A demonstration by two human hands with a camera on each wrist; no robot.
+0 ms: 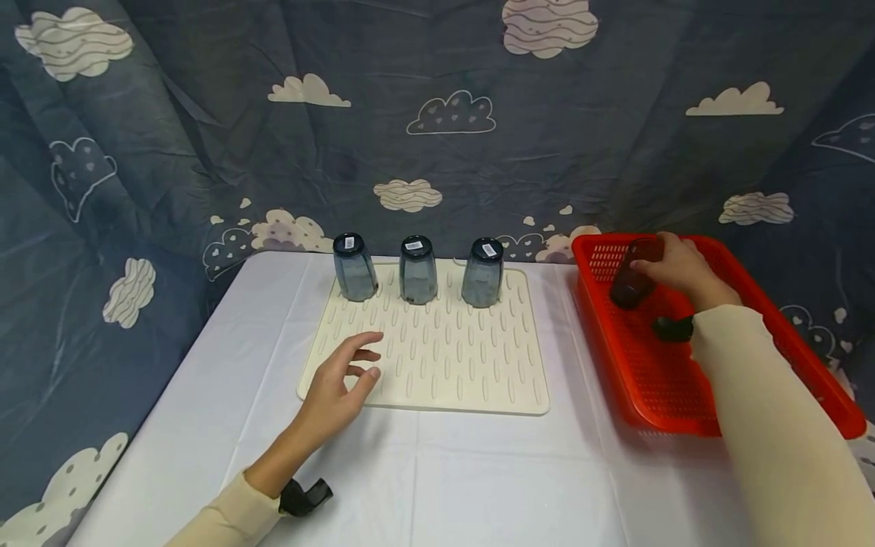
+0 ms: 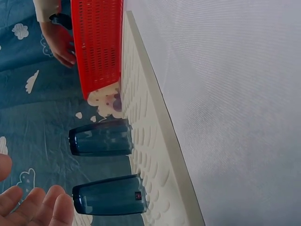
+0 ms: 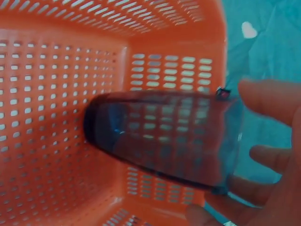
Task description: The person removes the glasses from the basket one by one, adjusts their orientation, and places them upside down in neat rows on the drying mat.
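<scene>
Inside the red basket, a dark tinted drinking glass (image 3: 164, 136) stands at a tilt, mouth end towards my right hand (image 1: 690, 270). That hand's thumb and fingers curl about the rim in the right wrist view. My left hand (image 1: 342, 387) hovers over the front left of a cream drying mat (image 1: 444, 372), fingers loosely bent with nothing between them. Along the mat's back edge, three blue-grey glasses stand upside down: a left glass (image 1: 355, 270), a middle glass (image 1: 418, 273) and a right glass (image 1: 482, 277). Two glasses show beyond the left fingers in the left wrist view.
The perforated red basket (image 1: 615, 365) sits to the right of the mat on a white-covered table (image 1: 506, 479). Its raised walls surround the right hand's glass. A dark cloth with cloud prints (image 1: 424, 190) hangs right behind the table.
</scene>
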